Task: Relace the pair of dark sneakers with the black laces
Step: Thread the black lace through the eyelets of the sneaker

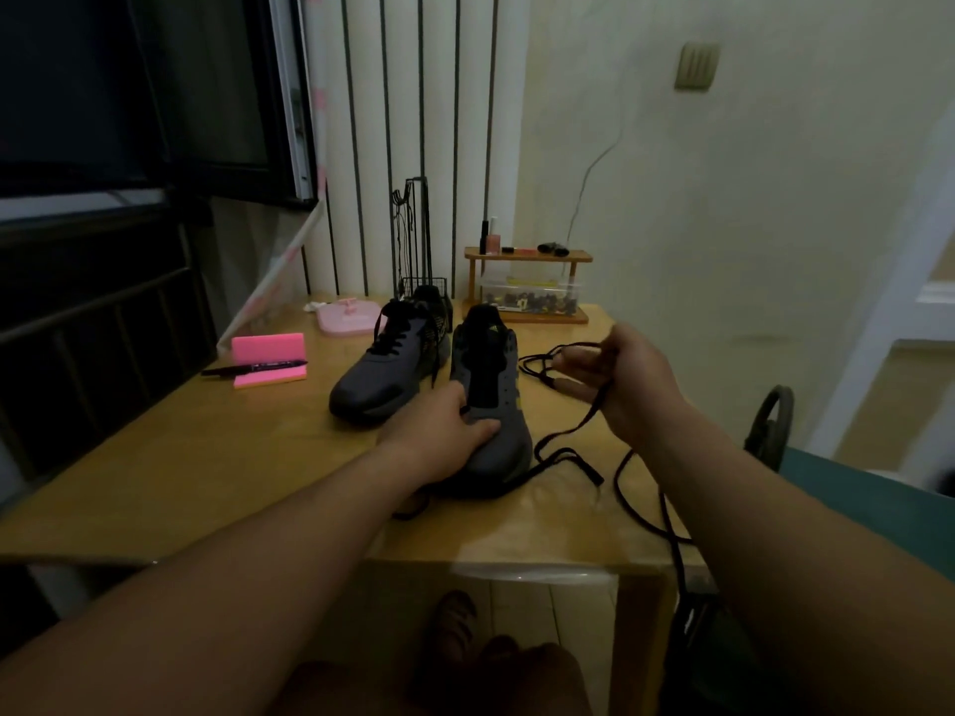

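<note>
Two dark grey sneakers stand side by side on the wooden table (196, 472). The left sneaker (385, 366) is laced with a black lace. The right sneaker (491, 395) has open eyelets and no lace through them. My left hand (439, 431) grips the toe of the right sneaker, thumb across its top. Just right of that shoe, my right hand (628, 377) is raised and pinches a loose black lace (568, 441). The lace loops behind the hand, trails over the table and hangs off the front edge.
A pink sticky-note block (268, 359) with a black marker (253, 367) lies at the left. A pink flat object (349, 317), a wire stand (413, 240) and a small wooden shelf (527, 286) with a clear box sit at the back. A chair (770, 426) stands at the right.
</note>
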Action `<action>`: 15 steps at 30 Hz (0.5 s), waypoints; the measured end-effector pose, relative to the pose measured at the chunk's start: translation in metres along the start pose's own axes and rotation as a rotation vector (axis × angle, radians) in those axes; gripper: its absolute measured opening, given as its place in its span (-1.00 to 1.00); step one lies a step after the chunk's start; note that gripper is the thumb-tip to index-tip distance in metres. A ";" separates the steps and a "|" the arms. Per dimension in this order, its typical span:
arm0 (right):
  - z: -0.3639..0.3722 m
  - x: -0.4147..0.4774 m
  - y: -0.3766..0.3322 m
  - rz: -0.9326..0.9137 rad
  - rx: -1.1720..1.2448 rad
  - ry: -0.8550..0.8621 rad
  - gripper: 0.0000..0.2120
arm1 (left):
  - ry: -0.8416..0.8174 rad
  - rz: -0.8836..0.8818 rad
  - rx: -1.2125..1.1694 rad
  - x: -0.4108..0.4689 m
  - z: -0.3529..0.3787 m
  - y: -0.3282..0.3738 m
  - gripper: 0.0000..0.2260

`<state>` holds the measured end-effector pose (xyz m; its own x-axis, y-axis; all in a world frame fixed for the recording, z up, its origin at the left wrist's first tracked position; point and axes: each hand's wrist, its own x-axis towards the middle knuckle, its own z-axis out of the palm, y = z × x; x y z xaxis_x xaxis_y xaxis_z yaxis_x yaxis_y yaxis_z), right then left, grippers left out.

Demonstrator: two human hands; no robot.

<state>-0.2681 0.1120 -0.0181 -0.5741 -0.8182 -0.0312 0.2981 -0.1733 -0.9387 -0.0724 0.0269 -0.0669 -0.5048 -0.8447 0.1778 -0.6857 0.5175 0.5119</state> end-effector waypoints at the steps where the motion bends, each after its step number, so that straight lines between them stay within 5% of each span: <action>1: 0.000 -0.001 -0.003 -0.033 -0.075 0.015 -0.83 | 0.000 0.004 -0.006 0.002 -0.001 -0.001 -0.72; 7: 0.031 -0.018 -0.023 -0.170 -0.680 -0.251 -0.84 | 0.031 0.020 -0.573 0.005 -0.042 0.034 -0.66; 12: 0.070 -0.025 -0.046 -0.285 -0.638 -0.328 -0.77 | -0.296 -0.003 -1.262 0.009 -0.075 0.057 -0.63; 15: 0.082 -0.024 -0.042 -0.292 -0.543 -0.305 -0.62 | -0.287 -0.049 -1.268 0.015 -0.090 0.053 -0.69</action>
<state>-0.2041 0.0941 0.0507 -0.3087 -0.9112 0.2730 -0.3064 -0.1764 -0.9354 -0.0693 0.0293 0.0385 -0.6949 -0.7184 0.0321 0.1846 -0.1350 0.9735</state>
